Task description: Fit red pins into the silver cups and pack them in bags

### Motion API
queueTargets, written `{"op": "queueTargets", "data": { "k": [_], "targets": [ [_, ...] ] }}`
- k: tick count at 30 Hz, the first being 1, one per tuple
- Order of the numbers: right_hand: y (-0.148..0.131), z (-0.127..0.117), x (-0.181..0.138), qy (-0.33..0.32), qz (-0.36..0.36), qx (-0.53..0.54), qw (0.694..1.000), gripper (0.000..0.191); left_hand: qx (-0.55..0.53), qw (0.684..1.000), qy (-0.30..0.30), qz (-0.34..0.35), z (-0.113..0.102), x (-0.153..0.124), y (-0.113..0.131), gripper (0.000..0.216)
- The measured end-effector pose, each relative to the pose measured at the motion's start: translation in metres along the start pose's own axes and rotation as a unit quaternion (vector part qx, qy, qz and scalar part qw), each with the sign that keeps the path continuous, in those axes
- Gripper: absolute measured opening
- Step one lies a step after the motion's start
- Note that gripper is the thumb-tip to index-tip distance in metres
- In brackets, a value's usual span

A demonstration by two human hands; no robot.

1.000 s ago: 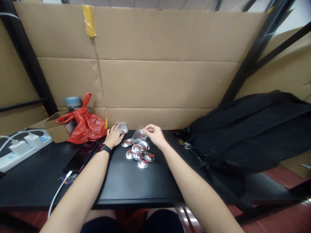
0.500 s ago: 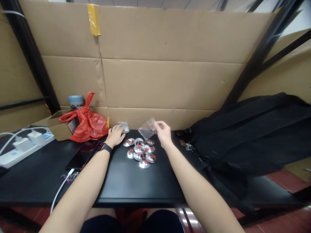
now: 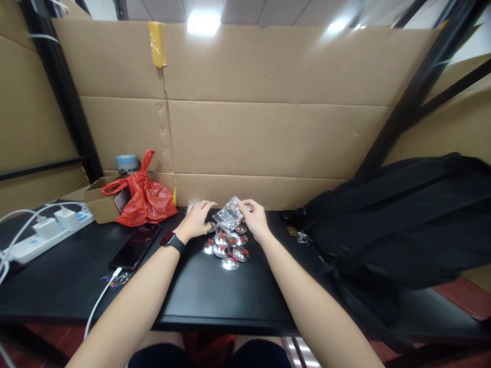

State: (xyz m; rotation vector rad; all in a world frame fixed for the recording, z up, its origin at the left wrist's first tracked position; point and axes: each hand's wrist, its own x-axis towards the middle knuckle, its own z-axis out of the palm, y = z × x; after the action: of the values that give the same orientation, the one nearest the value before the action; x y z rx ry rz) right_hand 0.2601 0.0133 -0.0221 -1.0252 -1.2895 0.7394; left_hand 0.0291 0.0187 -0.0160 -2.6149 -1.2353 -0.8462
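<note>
Pinched in my right hand [image 3: 253, 217] is a small clear plastic bag [image 3: 229, 212], crinkled and tilted above the back of a pile of shiny finger cymbals [image 3: 230, 263] with red loops. My left hand [image 3: 197, 219], a dark watch on its wrist, has its fingers apart and reaches toward the bag from the left. Its thumb is by a cymbal at the pile's back left edge. Behind that hand a pale clear item [image 3: 194, 203] is mostly hidden.
Left of the pile lie a phone [image 3: 135, 247] on a white cable, a red plastic bag [image 3: 148, 202], a cardboard box [image 3: 102, 202] and a white power strip [image 3: 49, 240]. A black backpack [image 3: 395, 220] fills the right side. Cardboard [image 3: 261, 138] walls off the back.
My left hand has come off the pale clear item and moved right toward the plastic bag. My right hand has brought the bag down over the pile's back. The view has tipped up slightly.
</note>
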Motion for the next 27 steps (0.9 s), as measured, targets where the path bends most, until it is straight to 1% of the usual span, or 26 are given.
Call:
{"op": "queueTargets", "data": {
  "k": [2,3,5,8,11,13,15,20,23,27],
  "targets": [
    [0.000,0.001,-0.001,-0.010,0.000,-0.003,1.000,0.041,-0.018,0.999,0.005,0.037,-0.004,0.001,0.012,0.061],
    [0.000,0.002,-0.002,-0.015,0.002,0.000,1.000,0.040,-0.022,0.998,0.006,0.056,-0.005,0.002,0.018,0.057],
    [0.000,0.004,-0.003,-0.022,0.011,0.010,1.000,0.040,-0.021,0.996,0.007,0.090,-0.004,0.004,0.030,0.044],
    [0.000,0.008,-0.005,-0.032,0.019,0.022,0.999,0.042,0.000,0.992,0.021,0.123,0.002,0.006,0.045,0.024],
    [0.000,0.011,-0.006,-0.042,0.023,0.023,0.999,0.043,0.029,0.990,0.031,0.134,0.008,0.008,0.048,0.013],
    [0.001,0.011,-0.006,-0.044,0.032,0.023,0.998,0.043,0.053,0.991,0.022,0.122,0.008,0.009,0.043,0.010],
    [0.003,0.009,-0.004,-0.041,0.042,0.019,0.998,0.042,0.083,0.993,0.015,0.087,0.004,0.009,0.031,0.010],
    [0.011,0.004,0.001,-0.043,0.041,-0.007,0.998,0.038,0.153,0.987,0.016,-0.052,-0.005,0.005,-0.008,0.012],
    [0.015,0.001,0.004,-0.045,0.027,-0.031,0.998,0.036,0.176,0.979,0.004,-0.101,0.000,0.002,-0.029,0.013],
    [0.018,-0.005,0.009,-0.045,-0.011,-0.101,0.994,0.033,0.145,0.981,-0.035,-0.126,0.019,0.004,-0.048,0.023]
  ]
}}
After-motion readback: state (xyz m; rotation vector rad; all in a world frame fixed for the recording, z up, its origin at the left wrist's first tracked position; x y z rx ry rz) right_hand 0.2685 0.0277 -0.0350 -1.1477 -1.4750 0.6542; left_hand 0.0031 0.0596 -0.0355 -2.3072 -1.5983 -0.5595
